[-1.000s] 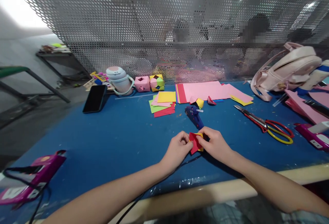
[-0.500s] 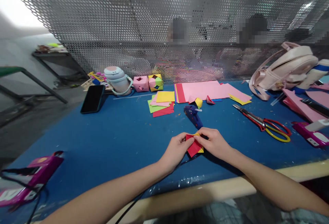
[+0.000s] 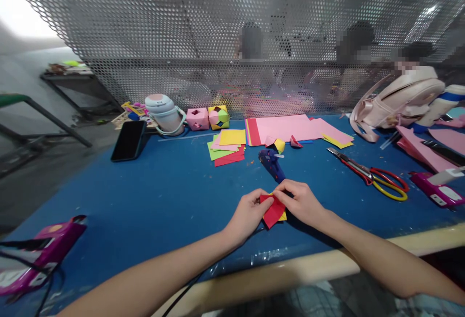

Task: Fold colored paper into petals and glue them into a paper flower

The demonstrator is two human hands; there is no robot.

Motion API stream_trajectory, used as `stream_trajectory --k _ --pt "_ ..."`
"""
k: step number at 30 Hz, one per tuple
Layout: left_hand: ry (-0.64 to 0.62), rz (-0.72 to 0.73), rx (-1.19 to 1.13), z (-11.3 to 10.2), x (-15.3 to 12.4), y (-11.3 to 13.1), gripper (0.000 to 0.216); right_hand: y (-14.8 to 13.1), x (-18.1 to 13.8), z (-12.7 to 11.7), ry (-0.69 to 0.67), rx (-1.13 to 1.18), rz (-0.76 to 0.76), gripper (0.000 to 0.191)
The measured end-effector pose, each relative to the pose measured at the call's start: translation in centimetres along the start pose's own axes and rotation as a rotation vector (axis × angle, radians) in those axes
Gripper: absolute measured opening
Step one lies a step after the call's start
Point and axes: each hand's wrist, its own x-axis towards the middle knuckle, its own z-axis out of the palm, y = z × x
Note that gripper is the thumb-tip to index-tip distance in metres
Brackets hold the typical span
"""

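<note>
Leftmost, a magenta hot-glue gun [image 3: 45, 253] lies on the blue table mat [image 3: 163, 196] with its black cord looping off the near edge. Further back rest a black smartphone [image 3: 129, 140], face up, and a pale mint bottle with a pink lid [image 3: 162, 113], which stands just beside a pink paper cube [image 3: 197, 118] and a multicoloured paper cube [image 3: 219, 116]. Next comes a loose stack of small yellow, green, pink and red paper squares [image 3: 228, 146].

Near the front edge, the left hand [image 3: 250, 214] is closed in a pinch on the left side of a folded red and yellow paper piece [image 3: 273, 209], thumb on top. This piece is held low over the mat (whether it touches the surface cannot be told) between both hands. Just behind it lies a dark blue glue gun [image 3: 271, 163], nozzle pointing away. The right hand [image 3: 302, 203] grips the piece's upper right corner with fingertips closed on it.

Behind, large pink paper sheets [image 3: 290, 127] spread along the perforated metal screen [image 3: 218, 40]. To the right lie scissors with red and yellow handles [image 3: 378, 179], then a pale pink backpack [image 3: 403, 98] leaning at the back and another magenta glue gun [image 3: 436, 192] near the right edge
</note>
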Motion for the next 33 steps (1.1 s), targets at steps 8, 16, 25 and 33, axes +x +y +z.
stream_trajectory --k 8,16,25,33 --pt "0.104 0.031 -0.038 -0.8 0.7 0.3 0.022 2.6 2.2 -1.4 0.291 -0.048 0.239 0.021" --pt "0.255 0.077 -0.052 -2.6 3.2 -0.7 0.022 5.0 5.8 0.0 0.033 -0.19 0.37 0.038" --pt "0.271 0.051 -0.111 -2.8 4.0 -1.6 0.022 4.9 6.3 1.2 0.066 -0.195 0.384 0.026" --pt "0.246 0.066 -0.109 -2.7 4.2 -2.1 0.022 1.8 2.0 -1.9 0.069 -0.037 0.349 0.017"
